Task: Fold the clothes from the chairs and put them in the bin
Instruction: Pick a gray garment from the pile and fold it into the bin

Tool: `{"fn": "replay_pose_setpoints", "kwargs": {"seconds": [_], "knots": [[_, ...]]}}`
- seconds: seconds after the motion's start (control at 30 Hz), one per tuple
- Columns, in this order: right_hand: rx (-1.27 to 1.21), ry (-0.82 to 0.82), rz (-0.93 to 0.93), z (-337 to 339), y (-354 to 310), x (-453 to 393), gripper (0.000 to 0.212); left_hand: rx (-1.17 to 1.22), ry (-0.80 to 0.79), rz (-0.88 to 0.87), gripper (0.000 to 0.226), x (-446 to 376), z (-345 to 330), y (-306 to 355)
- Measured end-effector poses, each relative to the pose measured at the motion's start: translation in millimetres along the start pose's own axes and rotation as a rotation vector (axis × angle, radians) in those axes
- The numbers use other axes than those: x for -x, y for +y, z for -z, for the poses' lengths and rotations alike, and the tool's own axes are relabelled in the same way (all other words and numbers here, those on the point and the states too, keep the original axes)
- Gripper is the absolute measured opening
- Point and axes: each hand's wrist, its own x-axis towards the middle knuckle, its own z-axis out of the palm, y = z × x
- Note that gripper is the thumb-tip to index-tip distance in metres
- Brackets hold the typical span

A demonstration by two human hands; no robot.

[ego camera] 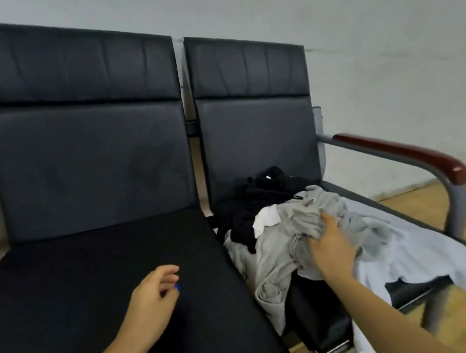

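The right hand (330, 248) has its grip clamped on a bunch of the soft grey sweatshirt (304, 220), which lies crumpled at the middle of the right-hand chair (255, 132) seat. Behind it on that seat sits rumpled black clothing (254, 203); a thin pale shirt (411, 254) drapes off the front edge. Left of that chair, the left hand (152, 297) hovers, fingers loosely curled, holding nothing, over the smooth black padded neighbouring seat (92, 281).

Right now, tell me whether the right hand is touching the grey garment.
Touching. The head view shows the right hand with fingers curled into the bunched grey garment on the chair.
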Motion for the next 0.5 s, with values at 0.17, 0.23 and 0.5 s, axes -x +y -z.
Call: {"fn": "replay_pose_setpoints", "kwargs": {"seconds": [0.17,0.23,0.5], "knots": [[-0.378,0.101,0.007,7,-10,19,0.016,0.166,0.024,0.151,0.021,-5,-12,3],[-0.542,0.115,0.073,11,-27,31,0.019,0.309,-0.005,0.199,0.017,-2,-17,7],[-0.694,-0.282,0.431,8,-91,98,0.019,0.954,-0.352,0.576,0.067,16,-15,40]]}}
